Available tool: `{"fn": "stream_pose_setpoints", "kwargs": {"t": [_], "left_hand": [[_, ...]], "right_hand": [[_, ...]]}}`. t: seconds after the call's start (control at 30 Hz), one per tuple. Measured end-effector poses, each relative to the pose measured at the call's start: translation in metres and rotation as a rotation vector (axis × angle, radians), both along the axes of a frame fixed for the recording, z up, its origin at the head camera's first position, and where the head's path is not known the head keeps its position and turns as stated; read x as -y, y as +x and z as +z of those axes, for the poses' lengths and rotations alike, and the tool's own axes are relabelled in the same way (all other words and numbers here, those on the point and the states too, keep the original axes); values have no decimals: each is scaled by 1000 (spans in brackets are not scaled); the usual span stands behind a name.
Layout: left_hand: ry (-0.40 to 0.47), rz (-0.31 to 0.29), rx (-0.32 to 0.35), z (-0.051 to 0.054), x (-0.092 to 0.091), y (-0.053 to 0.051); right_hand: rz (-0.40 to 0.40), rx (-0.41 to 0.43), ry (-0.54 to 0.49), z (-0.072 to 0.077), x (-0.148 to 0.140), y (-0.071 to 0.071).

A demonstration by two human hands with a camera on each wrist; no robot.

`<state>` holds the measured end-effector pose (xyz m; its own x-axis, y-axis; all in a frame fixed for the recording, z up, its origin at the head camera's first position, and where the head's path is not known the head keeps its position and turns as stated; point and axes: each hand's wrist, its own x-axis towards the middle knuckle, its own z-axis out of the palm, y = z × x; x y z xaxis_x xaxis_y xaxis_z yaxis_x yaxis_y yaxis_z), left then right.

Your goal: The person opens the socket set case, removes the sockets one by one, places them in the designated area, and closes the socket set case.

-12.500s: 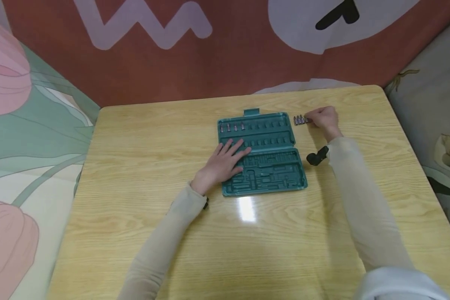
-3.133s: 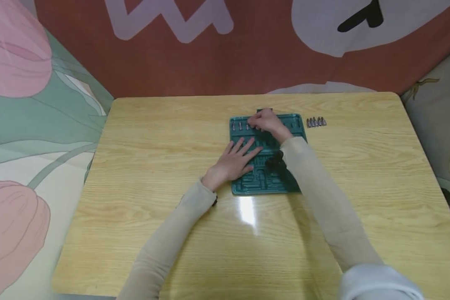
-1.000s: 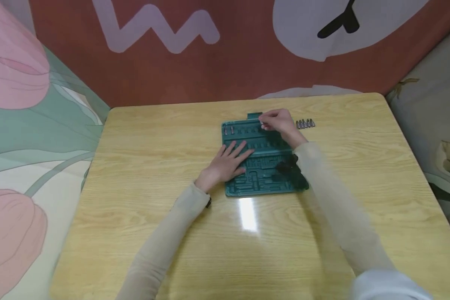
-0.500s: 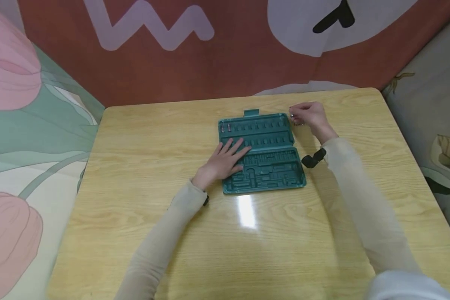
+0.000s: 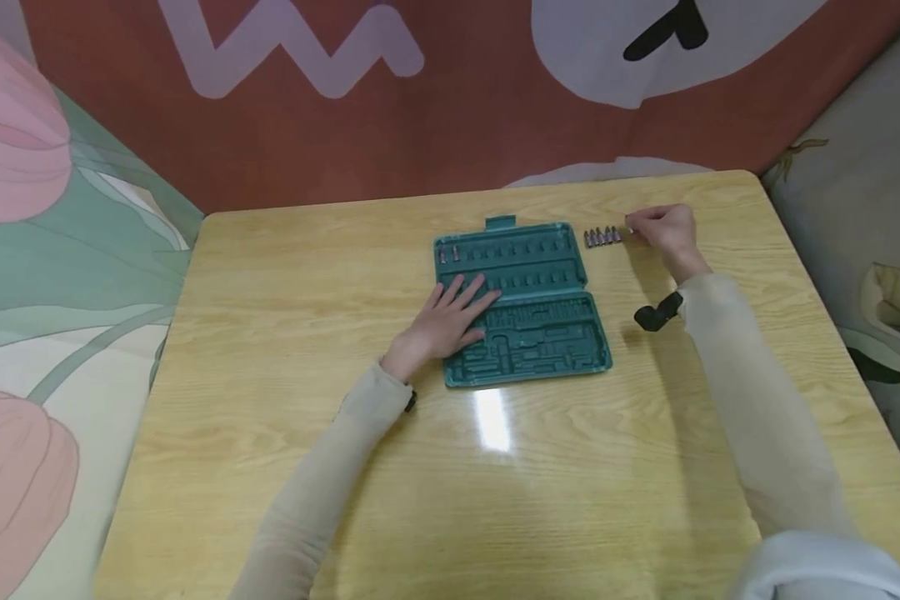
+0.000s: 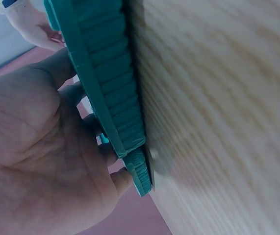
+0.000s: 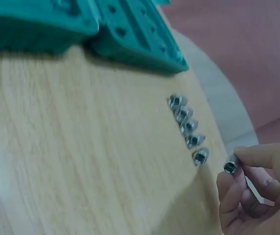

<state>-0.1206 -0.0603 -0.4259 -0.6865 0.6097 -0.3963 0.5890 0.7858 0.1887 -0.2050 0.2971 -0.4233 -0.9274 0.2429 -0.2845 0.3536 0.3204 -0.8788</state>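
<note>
An open green socket case (image 5: 528, 337) lies on the table. My left hand (image 5: 437, 329) rests on its left side with the fingers spread; in the left wrist view the palm (image 6: 37, 142) is beside the case's edge (image 6: 105, 88). Two small sockets (image 5: 456, 253) sit at the left end of the upper row of slots. To the right of the case several metal sockets (image 7: 189, 127) stand in a line, their square holes showing in the right wrist view. Just past the line's right end my right hand (image 5: 669, 233) pinches another socket (image 7: 230, 167) between thumb and fingertips.
The wooden table (image 5: 285, 275) extends on all sides of the case, and its far edge runs close behind the latch (image 5: 500, 222). A red patterned cloth (image 5: 465, 125) hangs behind it. Light glares on the table (image 5: 492, 421) in front of the case.
Four sockets sat in the upper row at first; two are there now. My right hand has moved from the case to the right end of the socket line, carrying a socket. Left hand stays.
</note>
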Motion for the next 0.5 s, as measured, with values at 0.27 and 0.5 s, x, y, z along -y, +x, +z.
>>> {"fn": "stream_pose_setpoints", "kwargs": {"t": [0.27,0.5], "left_hand": [[-7,-12,-18,-1,1,0],[-18,-7,-21,-1,1,1]], "right_hand": [[-11,38,62,-15,-5,-8],[30,-5,226,-22,0,-9]]}}
